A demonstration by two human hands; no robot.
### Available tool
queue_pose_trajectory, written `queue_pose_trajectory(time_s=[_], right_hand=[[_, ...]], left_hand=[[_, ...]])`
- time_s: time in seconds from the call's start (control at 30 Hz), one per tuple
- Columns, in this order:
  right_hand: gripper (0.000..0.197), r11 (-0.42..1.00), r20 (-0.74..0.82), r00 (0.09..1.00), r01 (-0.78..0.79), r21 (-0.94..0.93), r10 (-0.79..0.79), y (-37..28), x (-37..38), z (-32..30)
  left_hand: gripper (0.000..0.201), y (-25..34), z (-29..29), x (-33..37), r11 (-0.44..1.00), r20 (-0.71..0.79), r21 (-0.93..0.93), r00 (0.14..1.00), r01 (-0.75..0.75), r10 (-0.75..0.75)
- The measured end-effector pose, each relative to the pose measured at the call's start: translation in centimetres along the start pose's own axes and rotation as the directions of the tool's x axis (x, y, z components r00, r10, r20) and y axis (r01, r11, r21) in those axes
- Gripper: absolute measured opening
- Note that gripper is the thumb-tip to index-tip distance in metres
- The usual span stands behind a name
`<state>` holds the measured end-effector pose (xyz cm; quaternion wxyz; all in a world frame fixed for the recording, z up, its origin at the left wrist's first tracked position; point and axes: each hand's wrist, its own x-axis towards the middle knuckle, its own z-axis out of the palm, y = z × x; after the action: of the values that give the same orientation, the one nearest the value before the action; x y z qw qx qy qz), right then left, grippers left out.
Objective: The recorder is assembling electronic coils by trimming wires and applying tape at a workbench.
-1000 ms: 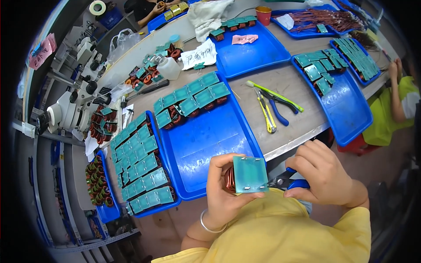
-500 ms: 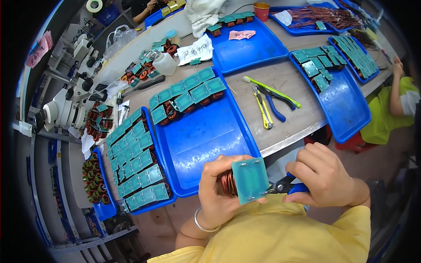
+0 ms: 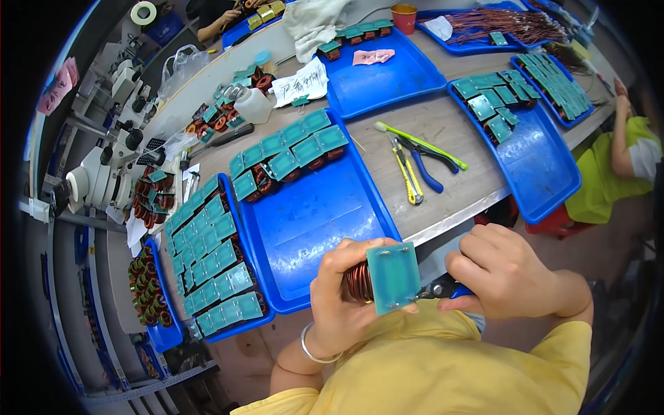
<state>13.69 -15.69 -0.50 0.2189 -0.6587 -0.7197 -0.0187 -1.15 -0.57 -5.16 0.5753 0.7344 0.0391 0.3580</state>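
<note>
My left hand (image 3: 339,290) is wrapped round a copper-wound coil (image 3: 357,282) fixed behind a square green circuit board (image 3: 394,277). The board's face is turned up toward me, with small shiny solder joints near its upper and lower edges. In my closed right hand (image 3: 501,273) is a pair of cutting pliers (image 3: 439,286) with blue handles. Their jaws meet the board's lower right corner, beside a solder joint; whether they grip a lead is too small to tell. Fingers hide most of the handles.
A blue tray (image 3: 315,238) with coil boards at its far end lies before me, beside another full of them (image 3: 266,315). A yellow utility knife (image 3: 408,173), a green brush (image 3: 422,144) and blue-handled pliers (image 3: 427,173) lie on the table. A person (image 3: 615,166) sits at right.
The board and pliers have shifted very slightly, still at the same corner. The pliers' handles look closer together in my right hand. The whole view has moved a little.
</note>
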Motion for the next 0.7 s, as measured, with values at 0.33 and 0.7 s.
queue_pose_trajectory(time_s=[0.33,0.7], right_hand=[[0.047,0.989,-0.073,0.995,-0.063,0.135,0.073,0.4,-0.5,1.6],[0.049,0.992,-0.064,0.996,-0.057,0.114,0.064,-0.2,-0.6,0.6]], left_hand=[[0.07,-0.5,0.2,-0.2,0.986,0.065,0.157,0.996,0.057,-0.068],[0.055,-0.1,0.7,-0.3,0.998,0.04,0.048,0.998,0.044,-0.046]])
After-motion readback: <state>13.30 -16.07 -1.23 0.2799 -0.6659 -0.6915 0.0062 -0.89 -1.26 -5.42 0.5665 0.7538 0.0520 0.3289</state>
